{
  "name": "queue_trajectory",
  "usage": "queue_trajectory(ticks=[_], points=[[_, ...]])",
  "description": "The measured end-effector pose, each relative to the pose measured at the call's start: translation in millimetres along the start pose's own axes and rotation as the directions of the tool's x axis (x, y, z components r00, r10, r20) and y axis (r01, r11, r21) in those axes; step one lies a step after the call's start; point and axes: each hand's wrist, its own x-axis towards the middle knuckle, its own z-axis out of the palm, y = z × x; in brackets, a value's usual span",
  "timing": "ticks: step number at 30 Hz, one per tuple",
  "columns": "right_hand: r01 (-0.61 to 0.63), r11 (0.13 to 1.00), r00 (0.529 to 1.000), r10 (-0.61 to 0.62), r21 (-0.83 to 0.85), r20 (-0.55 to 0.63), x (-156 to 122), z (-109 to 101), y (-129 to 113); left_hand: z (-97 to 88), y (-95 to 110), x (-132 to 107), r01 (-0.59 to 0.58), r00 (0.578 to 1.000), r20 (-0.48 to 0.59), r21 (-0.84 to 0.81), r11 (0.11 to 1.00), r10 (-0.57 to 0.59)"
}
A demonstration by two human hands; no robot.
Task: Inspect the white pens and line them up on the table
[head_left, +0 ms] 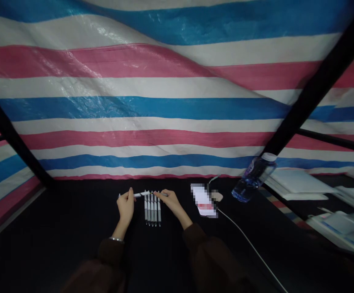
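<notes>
My left hand [125, 205] and my right hand [171, 200] both pinch one white pen [143, 194], which lies crosswise between them just above the black table [73, 228]. The left fingers grip its left end, the right fingers its right end. Directly below that pen, several white pens [152, 209] lie side by side in a neat row, tips pointing toward me. Both arms wear dark brown sleeves, and a thin bracelet sits on the left wrist.
A phone [204, 200] lies right of the pens with a white cable [250, 244] running toward the front right. A clear water bottle [254, 178] stands further right. White boxes [299, 183] lie at the right edge. A striped tarp [164, 101] hangs behind.
</notes>
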Motion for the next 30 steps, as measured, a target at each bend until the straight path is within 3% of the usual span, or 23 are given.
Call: queue_trajectory(ticks=[11,20,30], points=[[-0.04,0.999,0.999,0.041,0.009,-0.007,0,0,0,-0.1,-1,0,0.02,1.0,-0.02,-0.023,1.0,-0.021],[-0.116,0.97,0.991,0.128,0.215,-0.039,9,-6,11,-0.4,-3,3,0.152,0.987,-0.034,-0.15,0.977,-0.158],[-0.11,0.958,0.991,0.128,0.266,-0.05,10,-6,14,0.5,-5,4,0.147,0.987,-0.039,-0.162,0.976,-0.155]])
